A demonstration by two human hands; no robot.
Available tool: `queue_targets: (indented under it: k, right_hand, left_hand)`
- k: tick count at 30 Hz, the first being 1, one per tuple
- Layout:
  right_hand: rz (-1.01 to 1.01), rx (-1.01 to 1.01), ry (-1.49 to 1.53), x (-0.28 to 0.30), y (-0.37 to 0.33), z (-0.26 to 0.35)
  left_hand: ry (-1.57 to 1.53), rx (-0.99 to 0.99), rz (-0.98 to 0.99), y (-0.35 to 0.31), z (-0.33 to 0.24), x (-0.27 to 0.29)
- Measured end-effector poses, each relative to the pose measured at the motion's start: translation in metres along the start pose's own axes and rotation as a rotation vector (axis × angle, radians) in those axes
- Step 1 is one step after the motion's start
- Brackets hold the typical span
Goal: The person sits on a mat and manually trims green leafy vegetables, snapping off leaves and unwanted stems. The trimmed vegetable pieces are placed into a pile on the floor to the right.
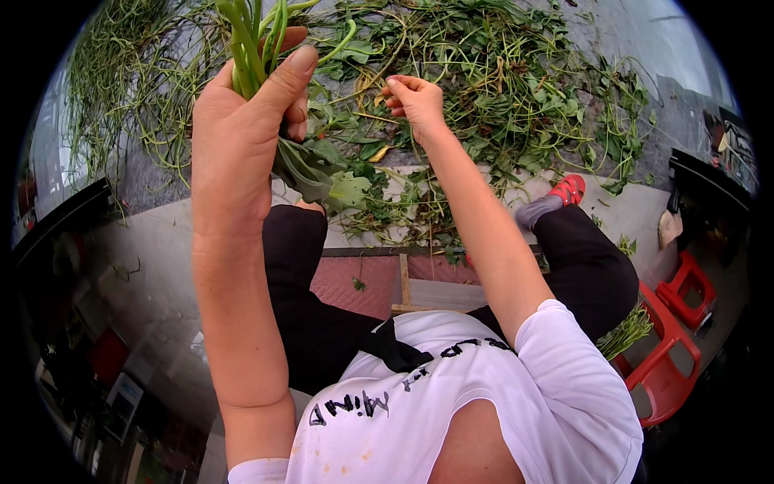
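Observation:
My left hand (pixel 242 133), raised at the upper left, is closed round a bunch of green leafy stems (pixel 251 56). Their upper ends run out of the picture, and broad leaves (pixel 310 169) hang below the fist. Lower and to the right, my right hand (pixel 418 103) has its fingers curled together over the loose greens. Whether a thin stem is pinched in its fingertips is too small to make out. Beneath both hands, cut stems and leaves (pixel 500 89) lie spread in a wide heap, some of them yellowed.
Long thin stems (pixel 121 89) cover the grey floor at the far left. Red plastic stools (pixel 665 367) stand at my right, with a bundle of green stems (pixel 627 332) beside them. My foot in a red sandal (pixel 569 189) rests at the heap's near edge.

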State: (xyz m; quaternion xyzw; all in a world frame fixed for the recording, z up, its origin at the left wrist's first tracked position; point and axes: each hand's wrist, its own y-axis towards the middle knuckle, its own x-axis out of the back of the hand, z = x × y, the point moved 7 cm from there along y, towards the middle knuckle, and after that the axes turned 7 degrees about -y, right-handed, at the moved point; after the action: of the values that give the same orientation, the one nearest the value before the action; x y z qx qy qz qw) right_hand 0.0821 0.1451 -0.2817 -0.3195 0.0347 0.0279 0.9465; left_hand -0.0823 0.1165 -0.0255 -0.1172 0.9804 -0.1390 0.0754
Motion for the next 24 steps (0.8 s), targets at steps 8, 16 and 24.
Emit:
queue_targets:
  k: [8, 16, 24]
  right_hand:
    - [0.382, 0.285, 0.076, -0.035, -0.131, 0.108]
    - [0.552, 0.474, -0.005, -0.029, -0.167, 0.156]
    - [0.498, 0.434, 0.079, -0.033, -0.073, 0.149]
  left_hand:
    - [0.225, -0.102, -0.031, -0.001, -0.010, -0.001]
    - [0.466, -0.221, 0.118, -0.007, 0.001, -0.012]
    - [0.092, 0.090, 0.016, -0.017, 0.006, 0.006]
